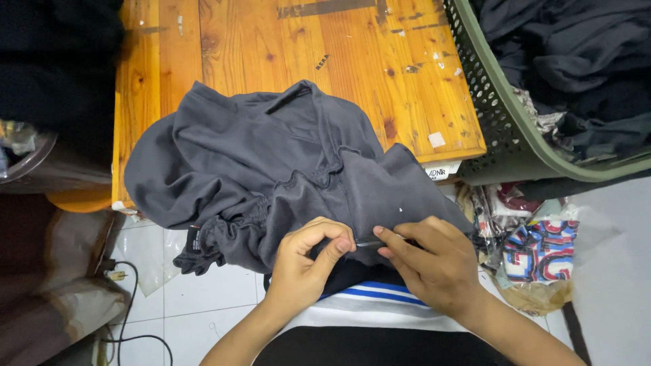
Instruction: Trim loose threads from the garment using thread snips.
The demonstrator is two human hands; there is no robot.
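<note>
Two hands pinch the near hem of a dark grey garment that drapes off the wooden table. Left hand and right hand, closed on cloth, should keep it taut between fingertips, it seems.

Dark grey garment lies bunched on the wooden worktop, its near edge hanging off toward the person. Left hand pinches the garment's near edge; right hand pinches it just beside, a thin pale strand taut between the fingertips. Green perforated basket of dark clothes stands right of the garment.
</note>
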